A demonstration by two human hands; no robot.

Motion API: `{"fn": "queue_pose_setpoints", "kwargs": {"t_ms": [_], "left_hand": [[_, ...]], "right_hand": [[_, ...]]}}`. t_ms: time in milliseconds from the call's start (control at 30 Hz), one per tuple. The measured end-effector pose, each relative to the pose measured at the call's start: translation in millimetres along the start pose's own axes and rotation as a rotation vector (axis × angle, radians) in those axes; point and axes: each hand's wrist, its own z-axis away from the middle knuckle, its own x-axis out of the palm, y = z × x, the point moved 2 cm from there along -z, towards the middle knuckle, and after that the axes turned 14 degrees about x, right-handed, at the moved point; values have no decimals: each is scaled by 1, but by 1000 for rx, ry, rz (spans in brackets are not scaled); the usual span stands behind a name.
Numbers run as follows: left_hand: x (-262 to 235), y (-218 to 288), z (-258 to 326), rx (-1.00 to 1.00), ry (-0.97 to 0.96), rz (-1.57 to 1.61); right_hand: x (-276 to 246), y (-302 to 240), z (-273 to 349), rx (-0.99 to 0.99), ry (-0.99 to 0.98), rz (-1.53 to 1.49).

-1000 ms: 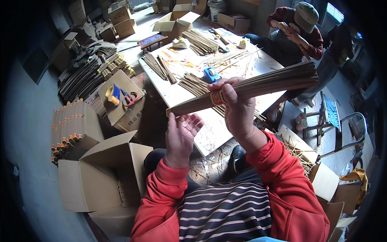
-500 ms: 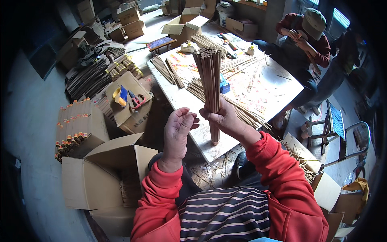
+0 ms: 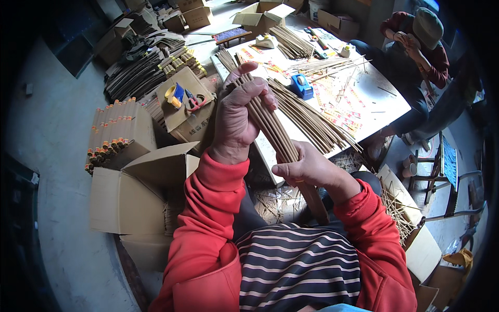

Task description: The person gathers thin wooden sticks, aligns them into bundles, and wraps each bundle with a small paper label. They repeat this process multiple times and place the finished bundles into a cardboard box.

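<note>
Between my two hands a bundle of thin brown incense sticks (image 3: 274, 128) slants from upper left to lower right. My left hand (image 3: 238, 109) wraps round its upper end, the thumb lying across the stick tips. Lower down, my right hand (image 3: 312, 165) is closed round the bundle, which runs on below it toward my lap. Just beyond lies the white table (image 3: 382, 112) with a pile of loose sticks (image 3: 312, 117), a blue tape dispenser (image 3: 302, 87) and scattered red-and-yellow labels (image 3: 340, 115).
An open cardboard box (image 3: 117, 203) stands at my left, behind it stacked labelled stick bundles (image 3: 112, 125). Scissors (image 3: 195, 102) and tape lie on another carton (image 3: 182, 122). A box of sticks (image 3: 397, 205) is at my right. A co-worker (image 3: 421, 47) sits at the far right.
My left hand, apart from the bundle before, now grips its top. The upright bundle has tilted toward the left and come lower. The view has shifted a little.
</note>
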Motion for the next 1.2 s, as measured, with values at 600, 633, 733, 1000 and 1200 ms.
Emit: {"fn": "queue_pose_setpoints", "kwargs": {"t_ms": [600,633,733,1000,1200], "left_hand": [[21,7,-1,37,-39,-73],[25,4,1,44,-23,-122],[33,-4,10,2,-146,-179],[24,-3,16,225,-8,-343],[23,-8,23,186,153,-451]], "right_hand": [[-1,7,8,-185,279,331],[-3,6,7,-287,353,416],[1,0,2,-201,89,117],[6,1,4,-218,401,163],[12,6,2,-251,629,443]]}}
